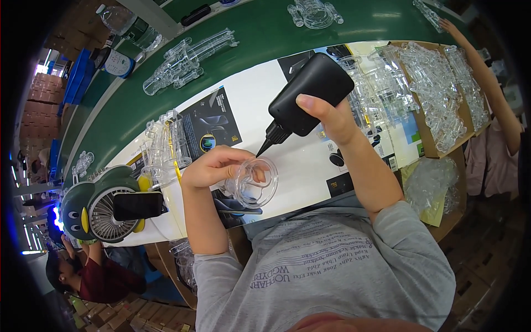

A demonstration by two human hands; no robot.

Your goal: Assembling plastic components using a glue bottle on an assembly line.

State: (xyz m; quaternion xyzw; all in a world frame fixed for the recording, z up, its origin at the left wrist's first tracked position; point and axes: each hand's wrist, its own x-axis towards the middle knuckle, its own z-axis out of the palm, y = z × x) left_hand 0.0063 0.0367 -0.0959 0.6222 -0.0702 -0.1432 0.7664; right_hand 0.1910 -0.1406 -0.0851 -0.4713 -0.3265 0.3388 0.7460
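Observation:
My left hand (217, 169) is closed around a clear, round plastic part (257, 188) with a wide circular rim, held over the near edge of the work surface. In my right hand (330, 117) is a black squeeze bottle (313, 91), tilted downward with its thumb-side facing me. The bottle's thin pointed nozzle (265, 145) comes down to the upper rim of the clear part, beside my left fingers. Whether the tip touches the rim, I cannot tell. No liquid shows at the nozzle.
Clear plastic parts (166, 145) stand left; more (381, 83) stand right, beside a filled cardboard box (470, 133). A green penguin-shaped fan (102, 207) with a phone (138, 206) sits far left. Clear assemblies (188, 58) lie on the green belt (254, 33). Another person's arm (481, 72) reaches in at right.

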